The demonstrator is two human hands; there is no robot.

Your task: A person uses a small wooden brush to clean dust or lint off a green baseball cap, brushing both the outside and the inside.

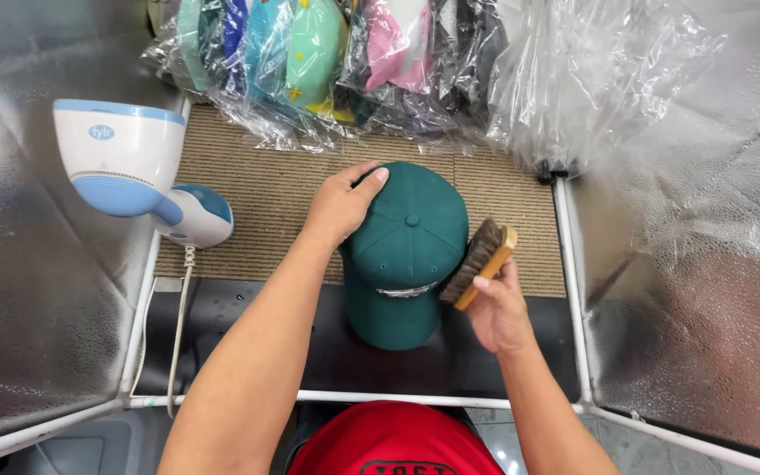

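Note:
A dark green cap sits crown up in the middle of the view, its brim pointing toward me. My left hand rests on the cap's upper left side, fingers spread over the crown. My right hand grips a wooden brush with dark bristles, held against the cap's right side near the brim.
A white and blue handheld steamer with a cord sits at the left on a brown ribbed mat. Several caps in clear plastic bags are piled at the back. Silvery foil panels on a white frame wall both sides.

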